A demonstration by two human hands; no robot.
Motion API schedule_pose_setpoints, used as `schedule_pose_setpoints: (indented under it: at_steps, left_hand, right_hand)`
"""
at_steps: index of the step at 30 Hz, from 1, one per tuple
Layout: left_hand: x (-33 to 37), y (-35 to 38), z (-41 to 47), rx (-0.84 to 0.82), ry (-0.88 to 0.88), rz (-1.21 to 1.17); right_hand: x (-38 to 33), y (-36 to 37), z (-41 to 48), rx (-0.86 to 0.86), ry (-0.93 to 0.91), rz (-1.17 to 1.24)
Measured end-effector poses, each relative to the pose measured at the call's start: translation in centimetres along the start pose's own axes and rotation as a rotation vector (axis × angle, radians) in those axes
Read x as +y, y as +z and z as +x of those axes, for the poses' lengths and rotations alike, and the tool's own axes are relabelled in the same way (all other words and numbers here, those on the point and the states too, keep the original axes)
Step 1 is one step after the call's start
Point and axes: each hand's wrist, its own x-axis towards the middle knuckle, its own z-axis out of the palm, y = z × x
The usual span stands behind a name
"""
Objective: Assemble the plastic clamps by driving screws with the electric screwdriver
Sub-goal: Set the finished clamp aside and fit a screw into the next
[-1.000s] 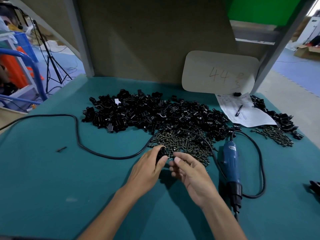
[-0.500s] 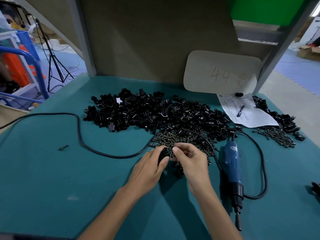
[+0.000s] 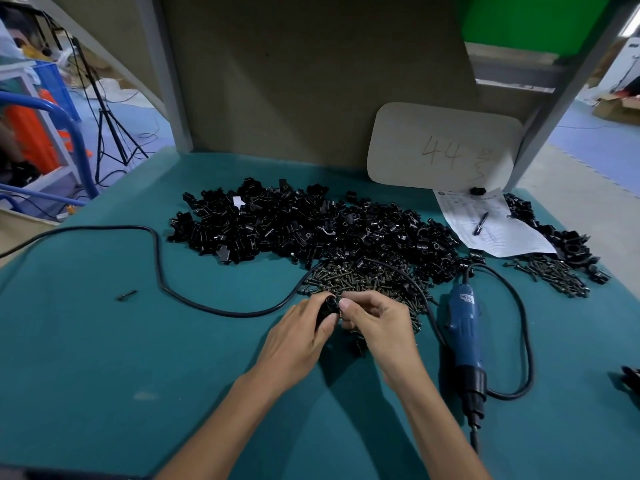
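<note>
Near table edge, centre: black clamp (image 3: pixel 327 304) is gripped in left hand (image 3: pixel 298 332). Right hand (image 3: pixel 377 322) is pinched at its top, judged on a screw, which is hidden. Electric screwdriver (image 3: pixel 464 337) is laid idle just right. Beyond, screw heap (image 3: pixel 363 277) and large clamp pile (image 3: pixel 311 226) are untouched. Most work is judged left.

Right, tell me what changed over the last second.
The right hand moved forward-left, its fingertips closing onto the black clamp that the left hand grips; what they pinch is too small to tell. The left hand's grip and the electric screwdriver stayed as they were.
</note>
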Motion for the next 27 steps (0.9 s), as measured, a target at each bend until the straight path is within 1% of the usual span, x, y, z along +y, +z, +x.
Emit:
schedule_pose_setpoints:
  at_steps: [5, 8, 11, 14, 16, 18, 23, 25, 27]
  left_hand:
    - [0.0, 0.0, -0.1, 0.001, -0.012, -0.014]
    - [0.0, 0.1, 0.0, -0.008, -0.003, 0.003]
    - [0.0, 0.0, 0.0, -0.011, 0.002, 0.019]
    - [0.0, 0.1, -0.1, -0.013, 0.019, 0.04]
    - [0.0, 0.1, -0.1, -0.02, 0.029, 0.069]
    - [0.1, 0.1, -0.1, -0.029, 0.023, 0.067]
    - [0.1, -0.2, -0.1, -0.021, -0.003, -0.012]
    - [0.1, -0.2, -0.1, -0.021, -0.003, -0.011]
    - [0.1, -0.2, -0.1, -0.025, 0.001, 0.019]
  right_hand:
    - [0.0, -0.7, 0.4, -0.102, -0.007, -0.12]
    - [0.0, -1.1, 0.5, -0.133, -0.011, -0.197]
    - [-0.2, -1.4, 0.8, -0.173, -0.016, -0.342]
    - [-0.6, -1.6, 1.2, -0.271, -0.056, -0.536]
    - [-0.7, -1.6, 1.3, -0.321, -0.076, -0.616]
    - [-0.7, -1.6, 1.4, -0.323, -0.083, -0.62]
    - [-0.8, -1.8, 1.4, -0.297, -0.174, -0.536]
    - [-0.9, -2.0, 1.6, -0.295, -0.148, -0.519]
    - [-1.2, -2.0, 1.7, -0.294, -0.083, -0.523]
